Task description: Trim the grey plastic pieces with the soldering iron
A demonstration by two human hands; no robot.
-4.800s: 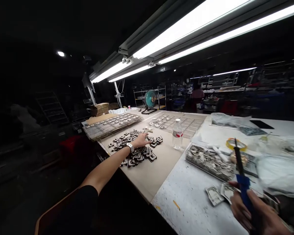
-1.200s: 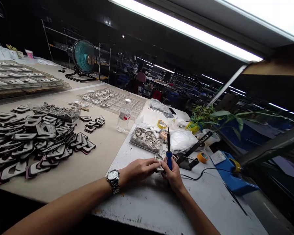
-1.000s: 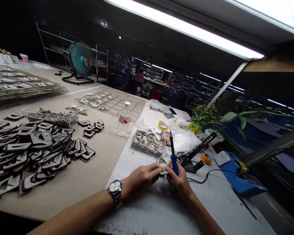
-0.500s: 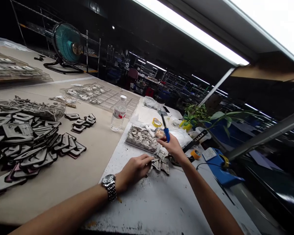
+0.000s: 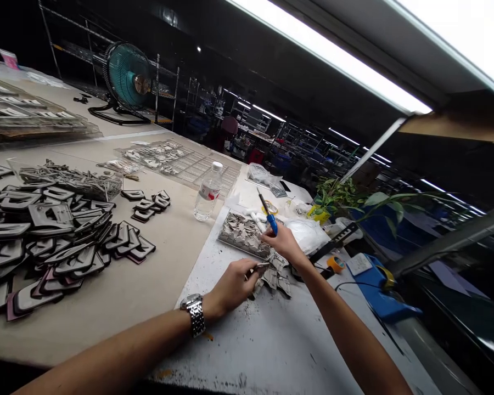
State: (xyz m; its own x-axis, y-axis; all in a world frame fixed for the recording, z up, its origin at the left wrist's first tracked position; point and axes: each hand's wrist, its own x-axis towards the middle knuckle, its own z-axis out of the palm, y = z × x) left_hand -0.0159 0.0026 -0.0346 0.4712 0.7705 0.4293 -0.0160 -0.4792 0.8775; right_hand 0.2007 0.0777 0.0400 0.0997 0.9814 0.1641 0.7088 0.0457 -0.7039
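Observation:
My left hand [image 5: 235, 283], with a metal watch on the wrist, pinches a small grey flat piece [image 5: 262, 266] just above the white tabletop. My right hand [image 5: 280, 242] is closed on a blue-handled soldering iron [image 5: 267, 214], its dark tip pointing up and away. That hand hovers over the near edge of a clear tray [image 5: 244, 234] filled with small grey pieces. A few more grey pieces [image 5: 279, 278] lie loose on the table between my hands.
A big heap of dark flat cut-outs [image 5: 61, 236] covers the beige mat at left, with a water bottle [image 5: 208, 192] beyond it. A blue soldering station [image 5: 372, 282], tape rolls, a white plastic bag [image 5: 308, 233] and a plant stand at right. A teal fan stands far back.
My right hand has carried the soldering iron from beside the left hand up to the tray of pieces. The left hand has lifted one piece; earlier it reached into the dark heap.

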